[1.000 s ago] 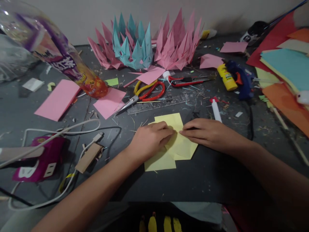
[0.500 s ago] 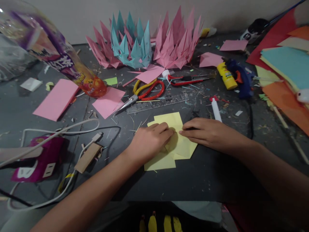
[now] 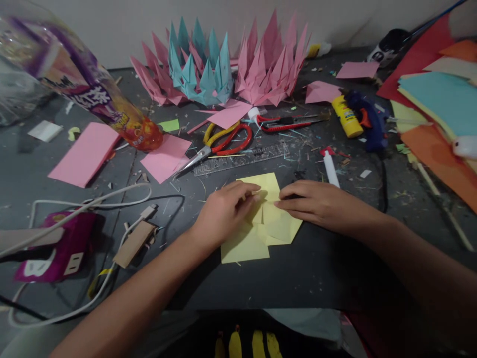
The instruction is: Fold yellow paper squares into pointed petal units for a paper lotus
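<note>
The left hand (image 3: 225,209) arches over the yellow paper sheets (image 3: 246,247), thumb and forefinger slightly parted. The sheets overlap on the desk (image 3: 238,288), between the hands. The right hand (image 3: 311,201) points leftward, fingers bunched above them; whether it pinches, I cannot tell.

Head cam, fwd & down, close over desk (image 3: 283,288)
</note>
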Demonstrator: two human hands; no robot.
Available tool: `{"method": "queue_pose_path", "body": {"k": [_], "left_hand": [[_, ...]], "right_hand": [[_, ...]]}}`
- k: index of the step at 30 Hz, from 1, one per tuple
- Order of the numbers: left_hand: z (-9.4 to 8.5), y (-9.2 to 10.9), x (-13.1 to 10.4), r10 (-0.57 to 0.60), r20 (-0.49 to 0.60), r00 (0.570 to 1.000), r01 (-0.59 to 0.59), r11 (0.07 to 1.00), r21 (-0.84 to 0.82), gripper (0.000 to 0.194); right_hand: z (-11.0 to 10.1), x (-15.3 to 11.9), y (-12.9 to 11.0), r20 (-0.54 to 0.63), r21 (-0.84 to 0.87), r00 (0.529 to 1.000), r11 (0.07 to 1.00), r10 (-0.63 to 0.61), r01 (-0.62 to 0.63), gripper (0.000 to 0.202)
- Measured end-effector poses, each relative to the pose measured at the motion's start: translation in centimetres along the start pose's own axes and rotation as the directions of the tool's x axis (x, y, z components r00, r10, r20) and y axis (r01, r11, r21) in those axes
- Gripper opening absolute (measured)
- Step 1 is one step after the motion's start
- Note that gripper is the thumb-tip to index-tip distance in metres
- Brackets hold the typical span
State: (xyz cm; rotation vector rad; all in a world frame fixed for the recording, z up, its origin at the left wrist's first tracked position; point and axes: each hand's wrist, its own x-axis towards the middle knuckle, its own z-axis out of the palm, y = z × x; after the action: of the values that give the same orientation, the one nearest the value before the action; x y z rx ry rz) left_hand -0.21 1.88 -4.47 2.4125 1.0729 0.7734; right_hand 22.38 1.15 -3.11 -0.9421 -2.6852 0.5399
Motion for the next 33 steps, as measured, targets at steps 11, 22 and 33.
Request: {"method": "queue_pose_path", "body": {"k": [11,22,33], "left_hand": [[-0.4,0.5,-0.4,0.136,0.236,0.962,-0.211,0.919,0.332,0.020],[-0.9,1.3,-0.3,0.144,0.332,0.932,-0.294,0.836,0.464,0.022],[-1.3,1.7,-0.1,0.109,0.381,0.918,-0.292,0.837,0.463,0.023]], "right_hand": [[0.0,-0.1,0.2,-0.022,0.081,1.000,0.997,0.019,-0.017,0.036],[-0.3,-0.1,-0.1,-0.019,0.065,0.999,0.997,0.044,-0.043,0.031],[-0.4,-0.2,-0.5,-0.047,0.053,0.993,0.993,0.112,-0.109,0.028]]}}
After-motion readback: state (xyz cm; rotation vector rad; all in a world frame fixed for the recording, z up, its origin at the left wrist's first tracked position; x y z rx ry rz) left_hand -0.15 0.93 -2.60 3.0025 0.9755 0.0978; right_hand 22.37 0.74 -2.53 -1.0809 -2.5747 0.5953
